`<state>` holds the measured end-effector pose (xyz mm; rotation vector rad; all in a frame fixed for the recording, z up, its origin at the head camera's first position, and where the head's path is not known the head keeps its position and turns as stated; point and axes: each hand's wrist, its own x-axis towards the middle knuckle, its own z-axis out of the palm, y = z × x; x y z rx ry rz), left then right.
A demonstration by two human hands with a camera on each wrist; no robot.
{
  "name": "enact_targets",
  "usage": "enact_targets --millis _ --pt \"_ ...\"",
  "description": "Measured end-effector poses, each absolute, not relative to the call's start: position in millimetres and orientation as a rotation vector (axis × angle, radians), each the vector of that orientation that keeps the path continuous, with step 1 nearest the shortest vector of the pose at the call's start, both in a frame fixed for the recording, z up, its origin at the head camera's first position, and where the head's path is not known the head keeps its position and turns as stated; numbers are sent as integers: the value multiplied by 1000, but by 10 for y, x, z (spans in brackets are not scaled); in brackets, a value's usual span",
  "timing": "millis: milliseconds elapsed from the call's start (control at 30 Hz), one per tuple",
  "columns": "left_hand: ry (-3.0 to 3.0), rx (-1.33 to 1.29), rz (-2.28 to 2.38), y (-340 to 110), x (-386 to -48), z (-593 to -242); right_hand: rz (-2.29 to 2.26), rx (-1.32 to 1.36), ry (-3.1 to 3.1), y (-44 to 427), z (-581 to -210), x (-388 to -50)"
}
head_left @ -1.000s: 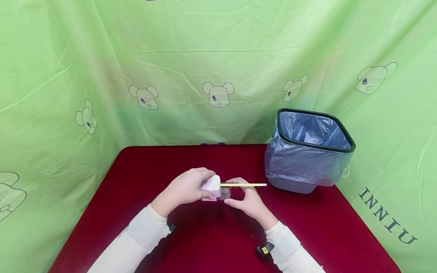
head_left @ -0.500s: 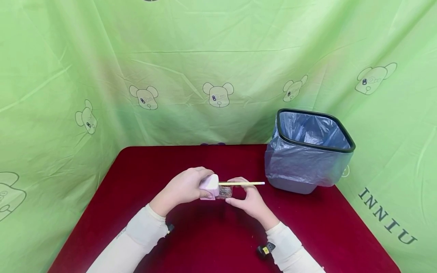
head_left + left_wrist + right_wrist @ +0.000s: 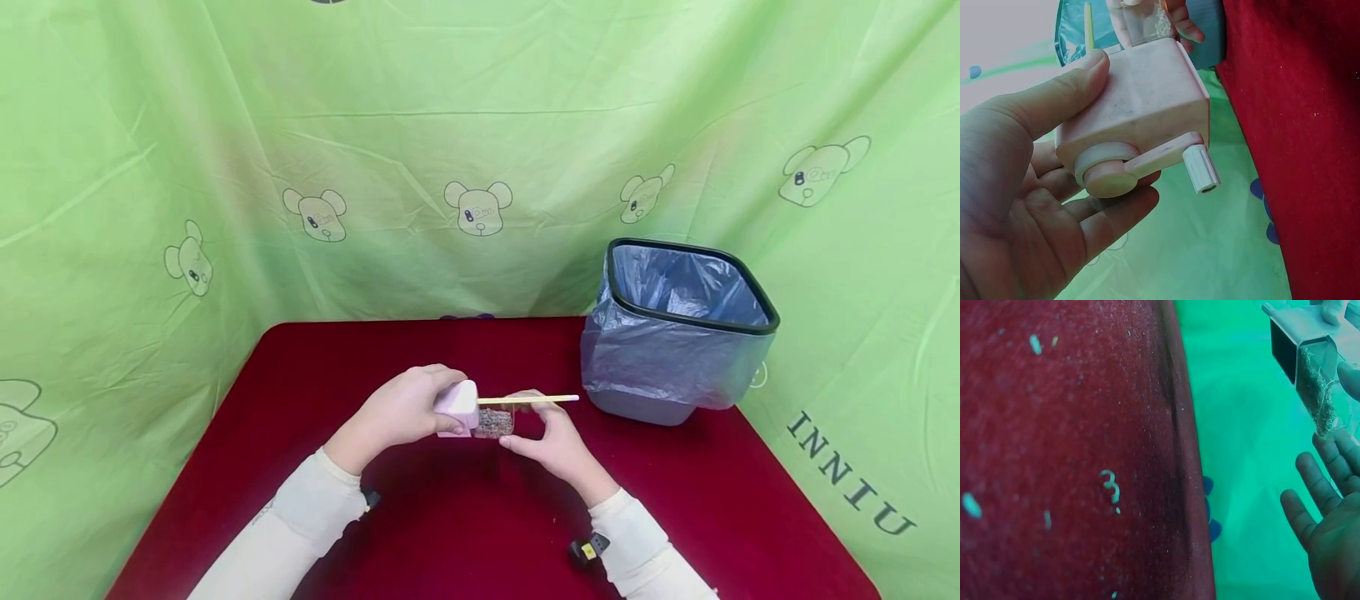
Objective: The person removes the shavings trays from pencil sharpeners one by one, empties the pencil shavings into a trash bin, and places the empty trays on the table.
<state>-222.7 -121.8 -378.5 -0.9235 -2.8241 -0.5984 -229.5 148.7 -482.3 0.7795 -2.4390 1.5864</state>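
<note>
A pink crank pencil sharpener point(image 3: 457, 406) is gripped by my left hand point(image 3: 401, 408) above the red table. In the left wrist view the sharpener body point(image 3: 1141, 87) shows its crank handle point(image 3: 1202, 169) at the near end, with the left thumb on top. A yellow pencil point(image 3: 528, 400) sticks out of it to the right. My right hand point(image 3: 553, 440) pinches the clear shavings drawer point(image 3: 495, 422), which is partly out of the body. Dark and pale shavings point(image 3: 1319, 394) lie inside the drawer in the right wrist view.
A bin with a black rim point(image 3: 693, 321) and a translucent bag stands at the table's back right. Small pale bits point(image 3: 1110, 485) lie on the red cloth point(image 3: 450, 533). Green printed curtain point(image 3: 480, 100) hangs behind the table.
The clear drawer shows further out of the sharpener. My left hand, the sharpener and the pencil have shifted slightly left and up; my right hand has moved slightly right.
</note>
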Motion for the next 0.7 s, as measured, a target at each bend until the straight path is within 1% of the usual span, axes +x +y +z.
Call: enact_targets --millis 500,700 --pt "-2842 -891 -601 -1228 -2234 -3745 1539 676 -2490 1536 -4831 -2248" --pt "-2847 -879 -594 -1229 -2241 -3742 1559 721 -2478 1570 -4848 -2234"
